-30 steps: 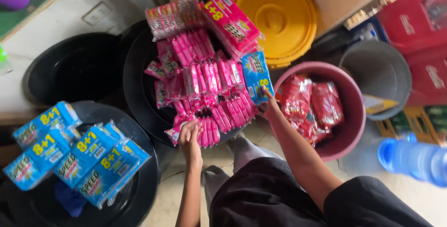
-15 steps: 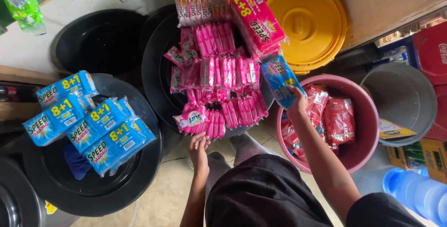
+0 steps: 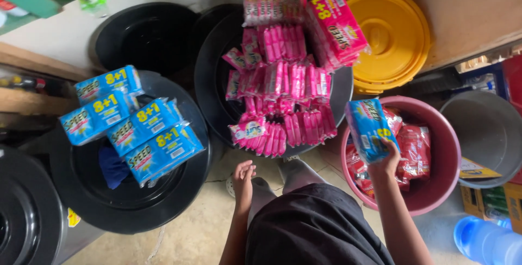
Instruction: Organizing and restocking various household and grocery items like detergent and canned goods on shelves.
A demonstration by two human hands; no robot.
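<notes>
My right hand (image 3: 385, 161) grips a blue sachet pack (image 3: 370, 129) and holds it over the pink basin (image 3: 454, 156), which contains red sachet packs (image 3: 416, 148). My left hand (image 3: 243, 177) hangs loose and holds nothing, just below the black tub (image 3: 209, 80) piled with pink sachet strips (image 3: 288, 99). A larger pink pack (image 3: 338, 28) rests on the far right of that pile. Several blue packs (image 3: 136, 129) lie on a second black tub (image 3: 130, 210) to the left.
A yellow lid (image 3: 394, 36) leans at the back right. A grey bucket (image 3: 489, 134) stands beyond the pink basin, and a blue water bottle (image 3: 486, 240) lies at the lower right. More black tubs (image 3: 141, 34) sit at the back and far left (image 3: 27, 210).
My right hand took the blue pack off the pink pile and carried it right, over the pink basin. My left hand drew back from the pink sachets toward my knee.
</notes>
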